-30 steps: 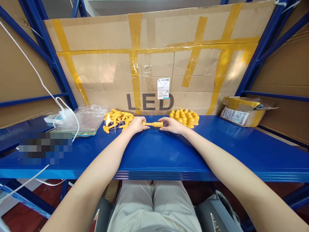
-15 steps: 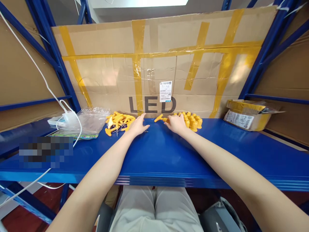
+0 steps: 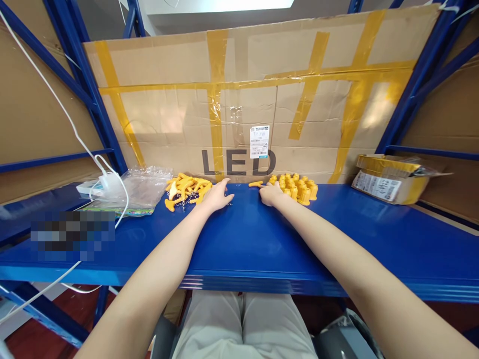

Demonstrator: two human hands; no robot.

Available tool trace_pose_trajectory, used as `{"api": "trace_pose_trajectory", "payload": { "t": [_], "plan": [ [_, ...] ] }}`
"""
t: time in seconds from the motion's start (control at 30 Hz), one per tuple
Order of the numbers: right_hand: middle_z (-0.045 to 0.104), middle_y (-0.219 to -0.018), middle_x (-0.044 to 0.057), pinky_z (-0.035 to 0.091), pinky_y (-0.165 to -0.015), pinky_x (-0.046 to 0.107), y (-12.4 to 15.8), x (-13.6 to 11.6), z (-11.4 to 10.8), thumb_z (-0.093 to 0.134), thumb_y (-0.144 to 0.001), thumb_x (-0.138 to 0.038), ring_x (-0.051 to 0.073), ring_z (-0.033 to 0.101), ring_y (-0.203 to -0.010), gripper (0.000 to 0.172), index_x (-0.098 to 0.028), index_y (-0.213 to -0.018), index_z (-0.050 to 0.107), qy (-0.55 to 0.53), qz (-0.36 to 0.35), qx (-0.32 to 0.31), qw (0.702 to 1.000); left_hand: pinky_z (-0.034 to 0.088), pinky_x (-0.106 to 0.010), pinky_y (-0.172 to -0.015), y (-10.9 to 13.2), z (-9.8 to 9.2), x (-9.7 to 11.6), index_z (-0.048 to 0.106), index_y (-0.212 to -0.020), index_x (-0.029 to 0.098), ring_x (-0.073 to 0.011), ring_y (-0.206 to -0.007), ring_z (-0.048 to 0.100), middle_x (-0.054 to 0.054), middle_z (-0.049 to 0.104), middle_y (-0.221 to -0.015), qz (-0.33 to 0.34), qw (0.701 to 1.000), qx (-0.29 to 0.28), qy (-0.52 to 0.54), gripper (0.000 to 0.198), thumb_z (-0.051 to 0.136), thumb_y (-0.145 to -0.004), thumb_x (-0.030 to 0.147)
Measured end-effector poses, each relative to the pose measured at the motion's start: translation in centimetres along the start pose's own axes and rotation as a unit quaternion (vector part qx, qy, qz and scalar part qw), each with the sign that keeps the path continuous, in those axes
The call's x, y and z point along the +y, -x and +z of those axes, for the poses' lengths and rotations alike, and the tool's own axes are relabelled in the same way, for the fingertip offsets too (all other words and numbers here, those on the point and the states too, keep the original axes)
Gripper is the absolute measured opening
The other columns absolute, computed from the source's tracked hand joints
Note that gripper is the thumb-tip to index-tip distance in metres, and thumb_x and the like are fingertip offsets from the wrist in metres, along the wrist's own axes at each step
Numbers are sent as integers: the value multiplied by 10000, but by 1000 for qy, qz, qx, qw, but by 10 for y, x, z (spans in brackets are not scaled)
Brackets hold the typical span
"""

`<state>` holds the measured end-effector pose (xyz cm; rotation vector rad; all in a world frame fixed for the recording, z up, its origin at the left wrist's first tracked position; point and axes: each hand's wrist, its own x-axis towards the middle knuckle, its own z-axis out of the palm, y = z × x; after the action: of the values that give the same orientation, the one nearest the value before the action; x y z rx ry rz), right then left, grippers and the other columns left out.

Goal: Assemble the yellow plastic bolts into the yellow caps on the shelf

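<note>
My left hand (image 3: 219,195) lies on the blue shelf (image 3: 247,239) with its fingers spread, holding nothing. It sits just right of a pile of yellow T-shaped pieces with small springs (image 3: 185,188). My right hand (image 3: 270,193) has its fingers bunched at the right end of a joined yellow piece (image 3: 255,184). That piece lies flat at the foot of the cardboard. A cluster of upright yellow caps (image 3: 299,187) stands right beside that hand.
A taped cardboard sheet marked LED (image 3: 239,124) closes the back of the shelf. A clear plastic bag (image 3: 140,187) and a white cable with plug (image 3: 107,179) lie at left. An open yellow-taped carton (image 3: 389,177) sits at right. Blue rack posts flank both sides.
Both hands held the joined yellow piece between them. The left hand let go and spread flat. The right hand carried the piece back to the cardboard, beside the caps.
</note>
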<state>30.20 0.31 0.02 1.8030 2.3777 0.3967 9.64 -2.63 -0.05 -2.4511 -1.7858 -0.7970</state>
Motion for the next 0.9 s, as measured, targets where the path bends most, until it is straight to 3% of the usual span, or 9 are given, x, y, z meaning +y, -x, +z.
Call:
{"api": "trace_pose_trajectory", "payload": {
  "t": [0.2, 0.37, 0.57, 0.67, 0.9],
  "plan": [
    [585, -1321, 152, 269, -1052, 611, -9, -6, -3, 430, -822, -62, 343, 429, -1291, 473, -185, -1218, 658, -11, 57, -20, 998, 480, -318, -880, 0, 0, 0, 416, -1379, 188, -221, -1043, 618, -74, 659, -1130, -3, 1000, -3, 1, 605, 593, -825, 355],
    [529, -1384, 152, 226, -1075, 620, -8, -2, -4, 434, -833, -67, 340, 365, -1350, 480, -176, -1262, 621, -35, 87, -47, 995, 488, -321, -853, 0, -2, 2, 459, -1344, 182, -220, -1001, 626, -70, 667, -1105, 1, 1000, -8, 3, 554, 584, -829, 346],
    [579, -1320, 159, 236, -1069, 574, 4, 3, -11, 400, -860, -72, 319, 440, -1281, 446, -152, -1238, 624, -33, 65, 1, 997, 492, -313, -821, -1, -3, 2, 483, -1328, 185, -213, -959, 631, -56, 682, -1070, 6, 1000, -13, -2, 529, 571, -832, 346],
    [589, -1305, 156, 307, -1033, 507, 14, 14, -24, 396, -876, -104, 302, 468, -1250, 418, -140, -1225, 624, -29, 62, 19, 997, 493, -300, -804, -2, -3, 2, 554, -1252, 196, -203, -923, 636, -43, 697, -1004, 11, 1000, -20, -11, 437, 551, -843, 353],
    [657, -1206, 122, 450, -841, 344, 52, 58, -46, 521, -853, -238, 259, 614, -1076, 360, -195, -1189, 641, -83, 155, 4, 984, 497, -290, -804, -3, -6, 5, 662, -1087, 208, -200, -892, 645, -39, 715, -946, 14, 997, -65, -45, 325, 522, -836, 359]
  ]
}}
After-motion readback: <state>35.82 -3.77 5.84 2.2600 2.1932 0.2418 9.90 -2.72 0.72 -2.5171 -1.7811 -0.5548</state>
